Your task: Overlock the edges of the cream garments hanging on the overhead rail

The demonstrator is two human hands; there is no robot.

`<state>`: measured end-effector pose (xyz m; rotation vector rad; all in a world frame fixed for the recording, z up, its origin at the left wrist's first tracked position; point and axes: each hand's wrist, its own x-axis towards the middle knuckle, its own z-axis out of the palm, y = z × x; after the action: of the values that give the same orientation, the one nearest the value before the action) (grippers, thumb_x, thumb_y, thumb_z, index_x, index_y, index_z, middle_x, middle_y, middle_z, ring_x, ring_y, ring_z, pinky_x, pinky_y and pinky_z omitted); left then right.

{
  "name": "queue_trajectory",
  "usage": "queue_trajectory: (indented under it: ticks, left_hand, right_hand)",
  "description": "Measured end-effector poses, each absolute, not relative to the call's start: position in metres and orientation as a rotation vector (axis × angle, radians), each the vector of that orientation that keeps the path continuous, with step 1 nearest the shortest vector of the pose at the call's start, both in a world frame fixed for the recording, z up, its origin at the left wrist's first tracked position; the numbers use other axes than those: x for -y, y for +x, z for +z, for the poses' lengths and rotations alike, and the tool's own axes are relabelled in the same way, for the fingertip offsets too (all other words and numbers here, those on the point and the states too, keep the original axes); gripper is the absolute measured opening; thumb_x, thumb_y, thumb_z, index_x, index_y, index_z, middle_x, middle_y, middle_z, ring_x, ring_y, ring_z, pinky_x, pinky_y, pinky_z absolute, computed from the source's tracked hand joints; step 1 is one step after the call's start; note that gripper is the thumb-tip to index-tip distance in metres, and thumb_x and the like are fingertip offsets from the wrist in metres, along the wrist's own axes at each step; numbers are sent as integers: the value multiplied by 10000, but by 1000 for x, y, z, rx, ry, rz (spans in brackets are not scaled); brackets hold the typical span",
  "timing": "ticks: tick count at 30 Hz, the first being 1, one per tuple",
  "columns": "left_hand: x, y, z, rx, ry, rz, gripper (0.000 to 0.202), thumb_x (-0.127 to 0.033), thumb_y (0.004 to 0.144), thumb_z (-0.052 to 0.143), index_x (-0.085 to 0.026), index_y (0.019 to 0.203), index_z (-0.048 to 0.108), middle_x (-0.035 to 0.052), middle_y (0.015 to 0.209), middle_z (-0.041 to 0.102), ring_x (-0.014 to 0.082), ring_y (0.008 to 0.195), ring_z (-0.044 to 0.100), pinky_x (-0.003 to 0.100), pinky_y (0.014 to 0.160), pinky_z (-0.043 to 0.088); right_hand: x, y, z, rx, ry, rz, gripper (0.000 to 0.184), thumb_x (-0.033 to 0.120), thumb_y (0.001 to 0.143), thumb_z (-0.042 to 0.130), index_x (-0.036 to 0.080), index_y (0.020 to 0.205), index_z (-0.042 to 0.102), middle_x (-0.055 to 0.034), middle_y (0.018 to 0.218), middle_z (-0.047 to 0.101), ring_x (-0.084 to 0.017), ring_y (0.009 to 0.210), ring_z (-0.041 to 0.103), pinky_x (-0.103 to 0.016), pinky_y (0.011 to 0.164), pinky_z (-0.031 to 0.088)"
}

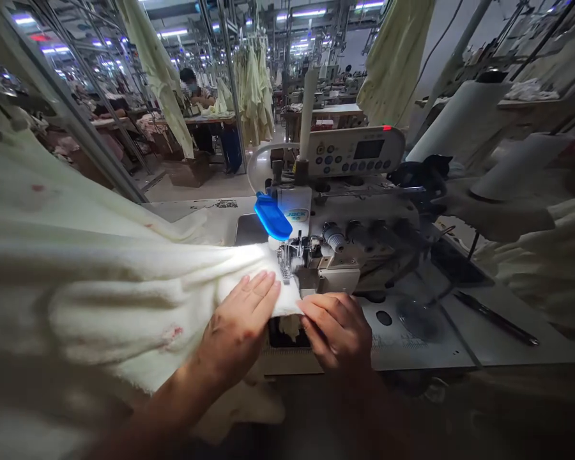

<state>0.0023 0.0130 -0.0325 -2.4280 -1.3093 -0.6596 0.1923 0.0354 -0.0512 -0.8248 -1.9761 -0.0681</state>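
Plush, rumpled fabric [144,287] at sewing machine [294,199].
Left hand [239,319] lies flat on it; right hand [339,329] pinches its edge.

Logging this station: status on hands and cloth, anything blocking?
Left hand flat on cloth, right hand pinching its edge. Cloth reaches the sewing machine. Blue guard above, clear of hands.

1. Cloth [163,295]: cut off by the left edge, its nearest folds blurred and dark.
2. Left hand [244,313]: hides the cloth beneath it.
3. Right hand [339,329]: forearm fades into shadow.
4. Presser foot [286,271]: too small and glaring to make out the needle.
5. Screen [368,149]: too dark to read.
6. Hanging garment [397,57]: top edge cuts it off.
7. Distant person [202,97]: blurred, hands indistinct.
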Motion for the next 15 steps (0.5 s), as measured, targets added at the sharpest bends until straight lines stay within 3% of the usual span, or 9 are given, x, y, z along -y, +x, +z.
queue_trajectory:
  ticks: [4, 8, 13, 15]
  left_hand:
    - [-26, -2, -27, 1438, -2514, -535, 491, -58, 858, 327, -86, 1331, 456, 113, 1399, 459, 226, 1307, 409, 407, 1087, 384]
    - [-43, -5, -22, 1438, -2560, -507, 465, -101, 870, 362, -67, 1328, 440, 162, 1399, 443, 265, 1305, 405, 441, 1083, 373]
    - [-70, -2, -13, 1591, -2682, -545, 367, -84, 825, 426, -121, 1162, 566, 170, 1284, 529, 307, 1238, 457, 466, 1047, 392]
    - [-84, -1, -9, 1624, -2705, -523, 311, -105, 810, 464, -146, 1076, 620, 159, 1241, 556, 315, 1213, 474, 461, 1028, 409]
  right_hand:
    - [-50, 186, -45, 2016, -880, -125, 124, 104, 906, 535, 138, 933, 652, -55, 883, 658, -191, 800, 517, -340, 744, 406]
    - [-54, 177, -37, 2035, -1038, -135, 183, 119, 921, 491, 152, 840, 652, -57, 813, 639, -208, 786, 512, -345, 736, 398]
    - [-41, 188, -47, 1986, -866, -373, 199, 98, 932, 450, 145, 976, 639, -72, 922, 666, -221, 854, 565, -359, 814, 391]
    - [-38, 196, -58, 2019, -670, -446, 224, 124, 935, 457, 218, 946, 660, -31, 903, 683, -190, 826, 600, -320, 773, 418]
